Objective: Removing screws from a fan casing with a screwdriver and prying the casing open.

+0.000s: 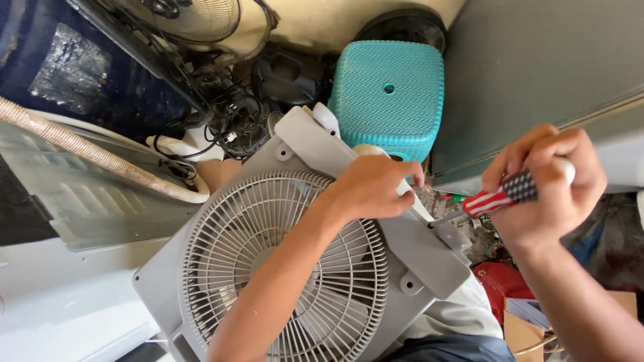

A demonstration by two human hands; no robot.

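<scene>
A grey plastic square box fan with a round slatted grille [288, 268] lies tilted across the person's lap, filling the picture from the centre down to six o'clock. The left hand [372, 188] rests on the fan's upper edge near the centre, fingers curled down and pressed together over the rim, gripping the housing. The right hand [547, 184], at three o'clock, is closed in a fist around a screwdriver with a striped red, white and dark handle [503, 194]; its thin metal shaft slants down to the left, and the tip meets the fan's corner just right of the left hand.

At twelve o'clock stands a turquoise woven-pattern plastic stool [389, 94] with a small hole in its top, close behind the fan. At eleven o'clock a tangle of black cables [228, 114] lies beneath another fan's wire grille [188, 17]. A pale ribbed hose [87, 151] runs across at nine o'clock over white panels [60, 308]. A grey flat wall panel [530, 74] fills the area at two o'clock. Cluttered ground with a red object [493, 281] and a cardboard box [523, 328] shows at four o'clock.
</scene>
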